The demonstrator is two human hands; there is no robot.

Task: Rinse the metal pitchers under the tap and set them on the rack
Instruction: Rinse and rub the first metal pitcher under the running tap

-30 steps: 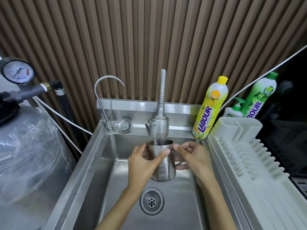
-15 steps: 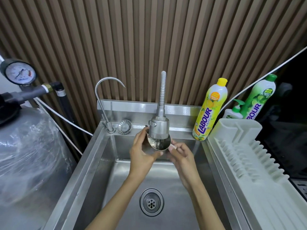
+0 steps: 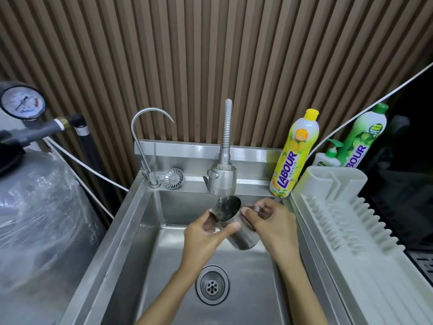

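A small metal pitcher [image 3: 241, 233] is held tilted over the steel sink [image 3: 138, 233], its open mouth turned up toward the spray tap [image 3: 222, 179]. Water runs from the tap into the mouth. My left hand [image 3: 201, 238] grips the pitcher's rim and left side, thumb across the front. My right hand [image 3: 274, 224] holds the pitcher at its handle on the right. The white plastic drying rack [image 3: 346, 226] stands just right of the sink with nothing on it.
A thin gooseneck tap [image 3: 140, 137] and a loose strainer [image 3: 173, 178] sit at the sink's back left. Yellow [image 3: 295, 156] and green [image 3: 362, 137] detergent bottles and a pump bottle [image 3: 328, 158] stand behind the rack. A plastic-wrapped tank [image 3: 39, 216] with a pressure gauge is at left. The drain [image 3: 212, 285] lies below my hands.
The pitcher has come down from right under the tap head and tipped, its mouth now facing up-left with the base lower right. Both hands moved down with it.
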